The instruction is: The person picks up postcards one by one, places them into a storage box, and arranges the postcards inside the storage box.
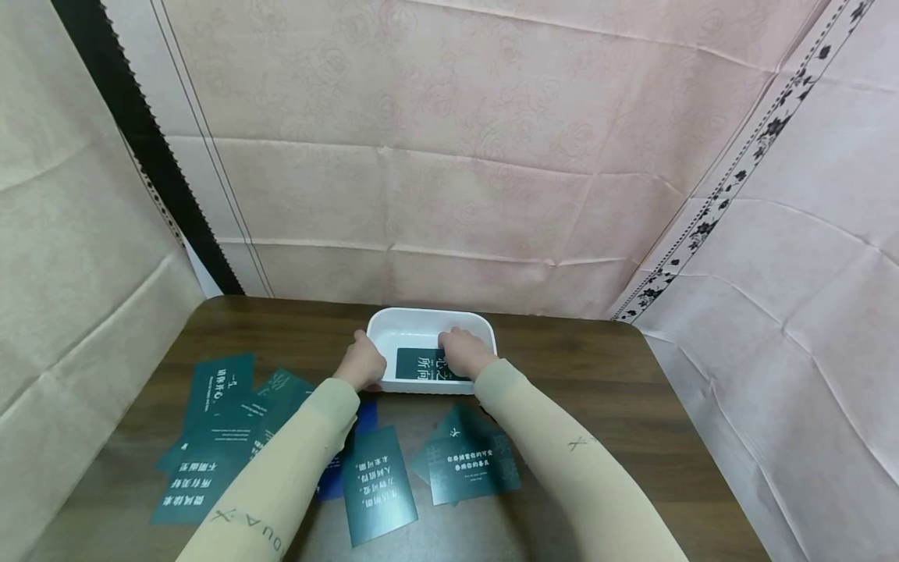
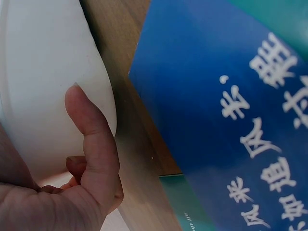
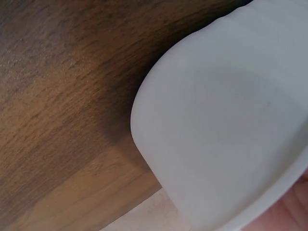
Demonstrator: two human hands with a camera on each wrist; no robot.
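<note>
A white plastic tray (image 1: 430, 318) stands near the table's far edge, with a dark green card (image 1: 420, 364) printed with white characters inside it. My left hand (image 1: 361, 362) holds the tray's left side; in the left wrist view its thumb (image 2: 89, 113) lies against the outer wall and the other fingers are partly hidden. Over the tray's right part, my right hand (image 1: 466, 353) reaches inside and covers the right end of the card. Its fingertips are hidden from above. From the right wrist, the tray wall (image 3: 207, 106) hides most of that hand.
Several green cards (image 1: 211, 460) overlap at the left of the wooden table (image 1: 583, 375). A blue card (image 2: 192, 96) lies partly under another green card (image 1: 380, 485) in front of the tray. More green cards (image 1: 472, 467) overlap near the right forearm. Patterned cloth (image 1: 492, 156) hangs behind the table.
</note>
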